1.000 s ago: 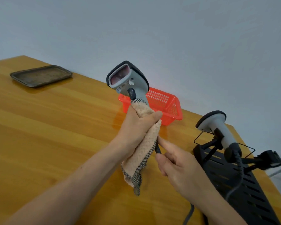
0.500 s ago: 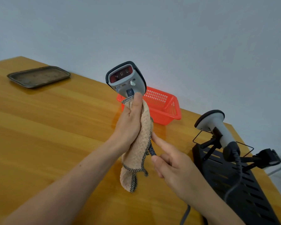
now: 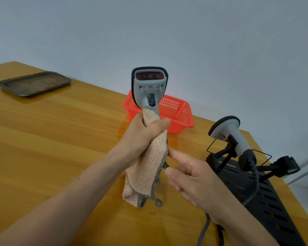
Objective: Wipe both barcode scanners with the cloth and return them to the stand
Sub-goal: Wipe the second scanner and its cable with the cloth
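A grey barcode scanner (image 3: 149, 87) with a black rim stands upright in mid-air, its red window facing me. My left hand (image 3: 142, 134) is closed around its handle through a beige cloth (image 3: 146, 173) with a checked edge, and the cloth hangs down below the fist. My right hand (image 3: 190, 176) pinches the scanner's lower end or cable just under the cloth. A second grey scanner (image 3: 228, 132) rests in a clamp on the black stand (image 3: 267, 194) at the right, its coiled cable trailing down.
A red plastic basket (image 3: 178, 112) sits on the wooden table (image 3: 60, 139) behind the held scanner. A dark metal tray (image 3: 35, 83) lies at the far left. A second stand clamp (image 3: 286, 166) sticks out at the right. Behind the table is a pale wall.
The held scanner has turned so that its window now faces me squarely. My left hand has shifted its grip on the cloth around the handle, and the cloth hangs lower.
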